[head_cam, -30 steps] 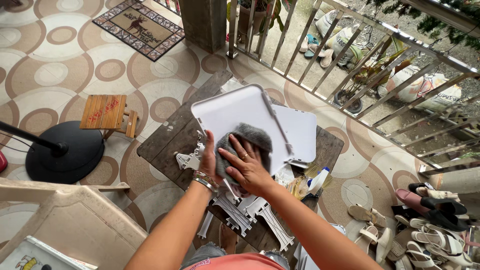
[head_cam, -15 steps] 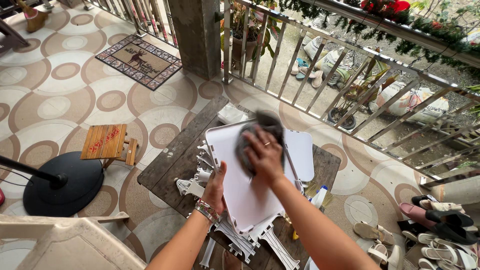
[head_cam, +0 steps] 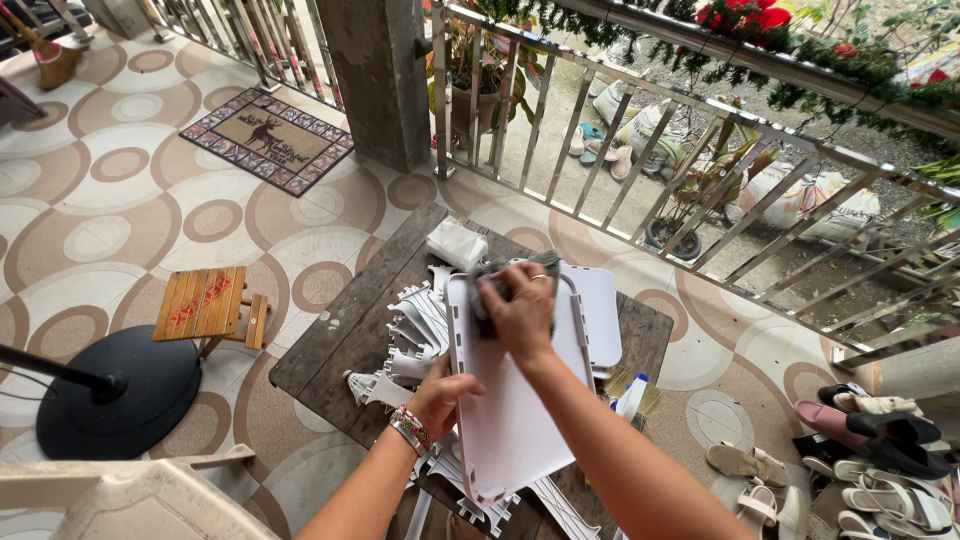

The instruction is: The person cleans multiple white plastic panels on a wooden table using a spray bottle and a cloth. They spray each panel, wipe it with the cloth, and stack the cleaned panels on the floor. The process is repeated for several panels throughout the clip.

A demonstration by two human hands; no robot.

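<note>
Higher up the white panel [head_cam: 515, 400] now, the right hand [head_cam: 520, 310] presses a grey cloth [head_cam: 487, 278]; left hand [head_cam: 440, 395] grips the panel's edge, white legs [head_cam: 415, 330] crowding the table [head_cam: 340, 340] left.

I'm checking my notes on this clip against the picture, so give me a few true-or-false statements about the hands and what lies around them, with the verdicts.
1. The right hand presses a grey cloth onto a white panel. True.
2. The left hand holds the panel's left edge. True.
3. The panel lies flat on the floor tiles. False: it is held tilted above the dark wooden table.
4. The small wooden stool stands on the table. False: it stands on the floor, to the left of the table.
5. White plastic parts lie on the table beside the panel. True.
6. The sandals sit left of the table. False: they lie to its right.
</note>
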